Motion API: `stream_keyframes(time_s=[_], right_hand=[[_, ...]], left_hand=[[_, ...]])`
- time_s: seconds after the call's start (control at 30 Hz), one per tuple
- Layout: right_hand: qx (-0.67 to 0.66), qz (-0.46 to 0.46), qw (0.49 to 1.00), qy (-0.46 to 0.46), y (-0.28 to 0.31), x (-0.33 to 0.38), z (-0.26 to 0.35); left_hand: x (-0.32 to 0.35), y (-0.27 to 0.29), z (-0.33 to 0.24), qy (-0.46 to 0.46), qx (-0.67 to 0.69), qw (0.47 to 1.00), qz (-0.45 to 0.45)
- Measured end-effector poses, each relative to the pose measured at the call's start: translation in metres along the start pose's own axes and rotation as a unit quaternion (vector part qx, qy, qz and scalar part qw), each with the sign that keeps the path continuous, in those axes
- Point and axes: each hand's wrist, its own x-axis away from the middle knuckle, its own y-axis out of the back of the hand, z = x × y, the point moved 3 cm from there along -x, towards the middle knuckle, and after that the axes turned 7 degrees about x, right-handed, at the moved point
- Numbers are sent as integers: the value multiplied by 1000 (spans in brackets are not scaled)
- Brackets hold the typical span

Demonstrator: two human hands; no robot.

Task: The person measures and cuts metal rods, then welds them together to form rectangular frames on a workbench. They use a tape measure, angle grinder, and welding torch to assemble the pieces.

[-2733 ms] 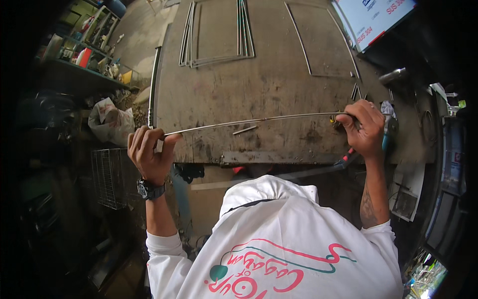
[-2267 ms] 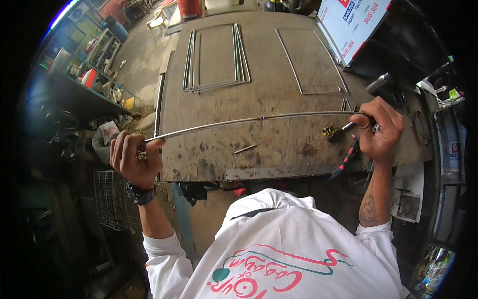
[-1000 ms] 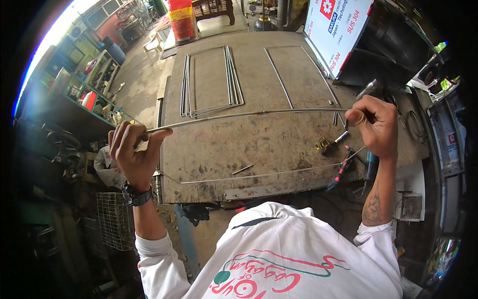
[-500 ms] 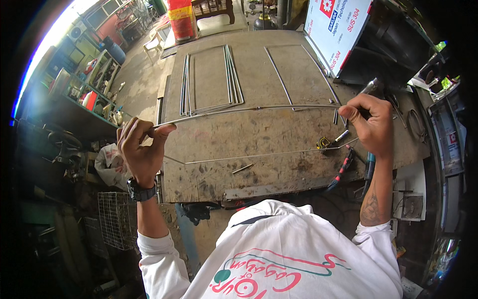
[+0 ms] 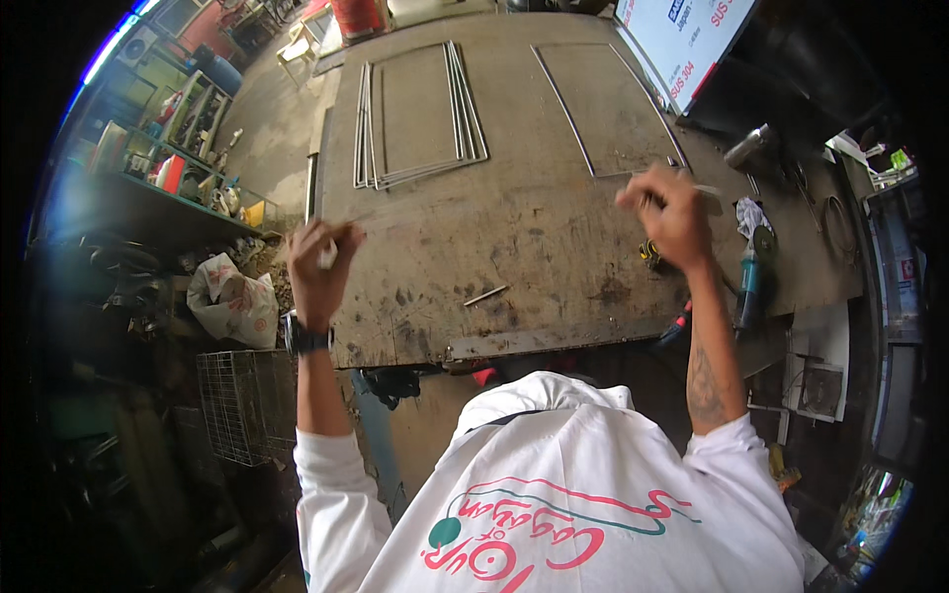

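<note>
Both hands are raised over the worktable [image 5: 425, 252], well apart. The fingers of my left hand [image 5: 321, 259] are curled closed above its near left part, and my right hand [image 5: 674, 222] is closed on the right side. Between them a thin bent metal rod [image 5: 708, 189] is smeared by motion and barely shows. Several overlapping rectangular rod frames [image 5: 465, 109] lie at the far left of the table. Another rod frame [image 5: 562, 109] lies flat at the far right. Near the front is a short metal rod piece [image 5: 485, 296]. A yellow tape measure [image 5: 648, 254] is partly hidden behind my right wrist.
An angle grinder [image 5: 748, 282] lies right of my right forearm, and a red-and-black handled tool [image 5: 676, 324] sits at the front edge. A metal cylinder [image 5: 748, 146] and a large film-covered panel [image 5: 682, 40] stand far right. A white sack [image 5: 232, 301] lies left of the table.
My hands have drawn closer together, the right one moving left. The rod between them has gone from sharp to blurred. My view has shifted, so the table sits higher.
</note>
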Motion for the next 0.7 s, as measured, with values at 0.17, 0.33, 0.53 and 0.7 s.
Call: stream_keyframes(time_s=[0.17,0.33,0.53,0.7], right_hand=[[-107,221,956,-159,-98,154,-37],[-67,246,951,-177,-184,248,-63],[87,191,964,-165,-193,268,-60],[111,154,960,-206,-168,288,-84]], left_hand=[[165,-70,66,167,100,971,140],[273,-130,109,181,20,970,162],[293,-151,120,219,-89,963,126],[310,-150,115,261,-108,955,91]])
